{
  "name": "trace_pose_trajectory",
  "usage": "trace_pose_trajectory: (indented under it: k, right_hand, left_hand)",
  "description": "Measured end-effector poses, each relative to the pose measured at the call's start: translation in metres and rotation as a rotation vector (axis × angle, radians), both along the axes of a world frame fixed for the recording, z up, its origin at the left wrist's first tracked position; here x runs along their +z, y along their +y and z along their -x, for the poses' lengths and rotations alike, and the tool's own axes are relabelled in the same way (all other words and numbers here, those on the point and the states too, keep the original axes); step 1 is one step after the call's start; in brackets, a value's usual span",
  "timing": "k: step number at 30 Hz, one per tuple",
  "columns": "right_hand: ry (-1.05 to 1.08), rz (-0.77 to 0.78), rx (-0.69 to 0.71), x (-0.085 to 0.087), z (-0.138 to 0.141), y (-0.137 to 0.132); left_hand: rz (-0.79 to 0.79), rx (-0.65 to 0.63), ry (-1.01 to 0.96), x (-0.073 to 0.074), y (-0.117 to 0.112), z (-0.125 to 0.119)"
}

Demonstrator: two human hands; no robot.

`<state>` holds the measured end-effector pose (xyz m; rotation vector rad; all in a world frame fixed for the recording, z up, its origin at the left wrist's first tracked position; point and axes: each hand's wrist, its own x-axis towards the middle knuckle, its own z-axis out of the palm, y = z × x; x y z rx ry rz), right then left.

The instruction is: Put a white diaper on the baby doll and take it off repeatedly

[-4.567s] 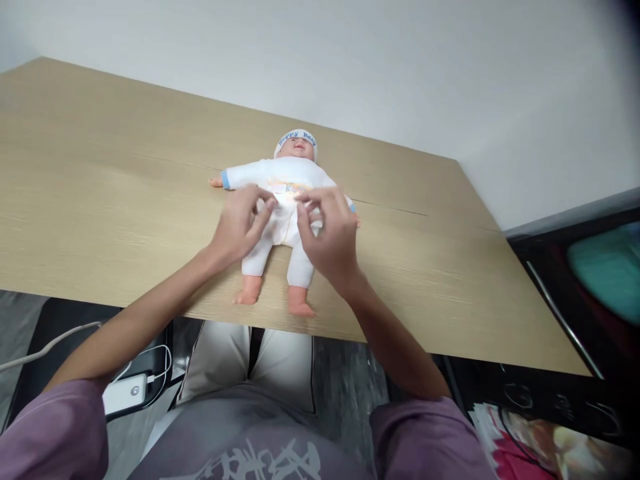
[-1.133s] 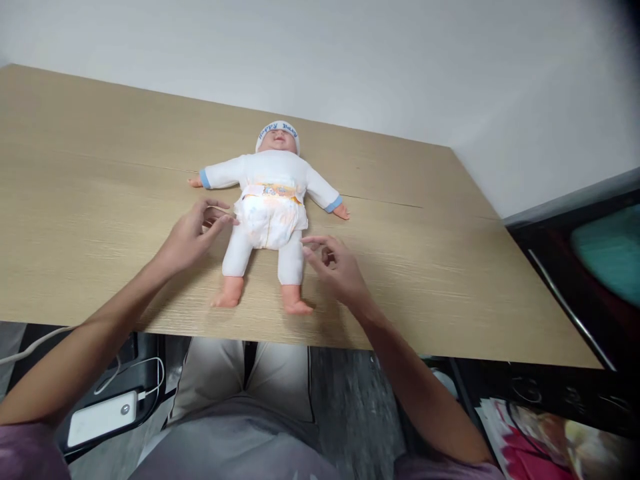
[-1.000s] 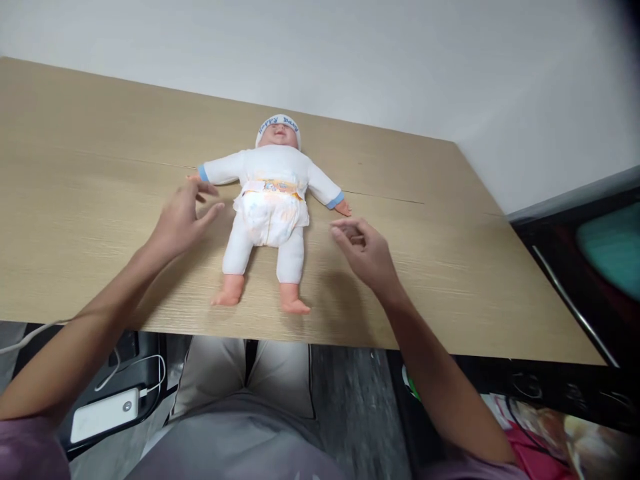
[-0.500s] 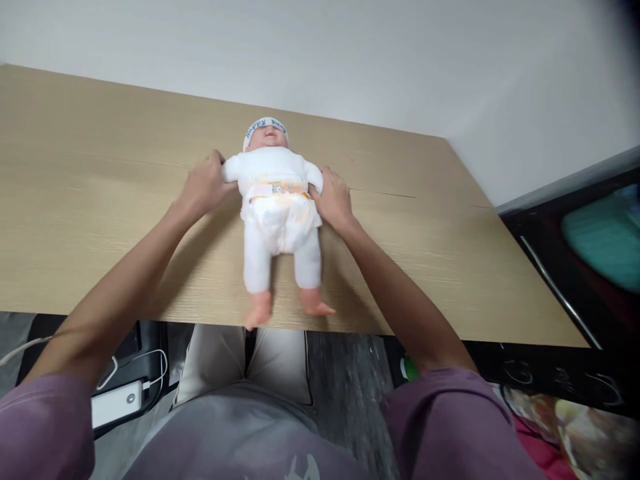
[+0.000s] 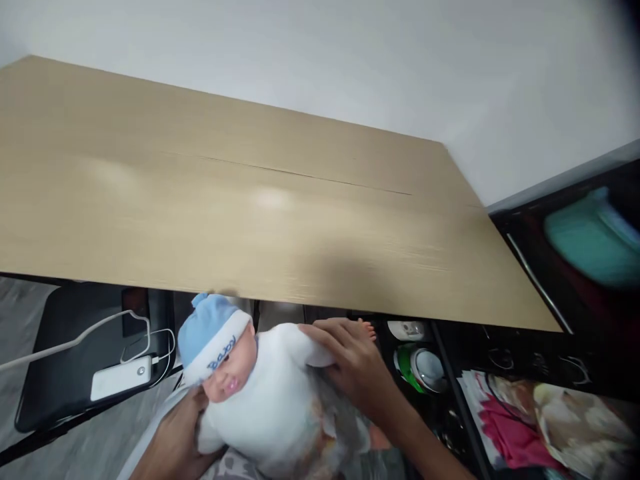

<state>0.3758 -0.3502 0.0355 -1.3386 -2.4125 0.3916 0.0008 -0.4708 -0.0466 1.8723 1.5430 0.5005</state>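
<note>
A baby doll [image 5: 275,393] in a white top and a blue and white knit cap [image 5: 213,337] is held over my lap, tilted with its head to the left. Fingers of my left hand [image 5: 175,427] are closed around the doll's arm beside its cheek. My right hand [image 5: 353,353] grips the other arm from above. A printed diaper on the doll's lower body is blurred and partly hidden. One small doll hand or foot shows past my right knuckles; which one, I cannot tell.
The wooden table [image 5: 270,220] spans the middle. On a black chair [image 5: 55,360] at left lies a white power bank [image 5: 121,378] with cables. At right are a green and white can [image 5: 420,369], pink cloth [image 5: 520,427] and a teal container [image 5: 595,233].
The doll has left the tabletop. Both hands have brought it toward my body and down over my lap, turning it from feet-toward-me to lying sideways.
</note>
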Motion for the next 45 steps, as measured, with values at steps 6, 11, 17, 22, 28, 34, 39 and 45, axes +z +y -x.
trace_pose_trajectory:
  k: [6, 11, 17, 22, 28, 34, 39, 45]
  right_hand:
    - [0.017, 0.179, -0.131, -0.109, 0.026, 0.010]
    - [0.310, 0.256, -0.215, -0.136, 0.005, -0.010]
    - [0.523, 0.440, -0.288, -0.118, 0.000, -0.078]
    - [0.523, 0.336, -0.391, -0.129, 0.012, -0.074]
    - [0.438, 0.237, -0.517, -0.163, -0.006, -0.048]
    - [0.457, 0.227, -0.350, -0.140, -0.001, -0.041]
    - [0.359, 0.277, 0.002, -0.092, 0.028, -0.056]
    - [0.330, 0.629, -0.221, -0.066, -0.023, -0.098]
  left_hand:
    - [0.205, -0.007, 0.092, -0.018, 0.017, 0.012]
    - [-0.057, -0.121, 0.241, -0.009, 0.025, 0.014]
    - [-0.270, -0.320, 0.120, 0.028, 0.052, -0.031]
    - [-0.210, -0.645, -0.036, 0.022, 0.088, -0.091]
    - [-0.139, -0.636, -0.086, 0.012, 0.095, -0.103]
    - [0.004, -0.703, -0.227, 0.038, 0.099, -0.087]
    - [0.260, -0.923, -0.338, 0.048, 0.097, -0.056]
    - [0.115, -0.947, -0.254, 0.031, 0.102, -0.092]
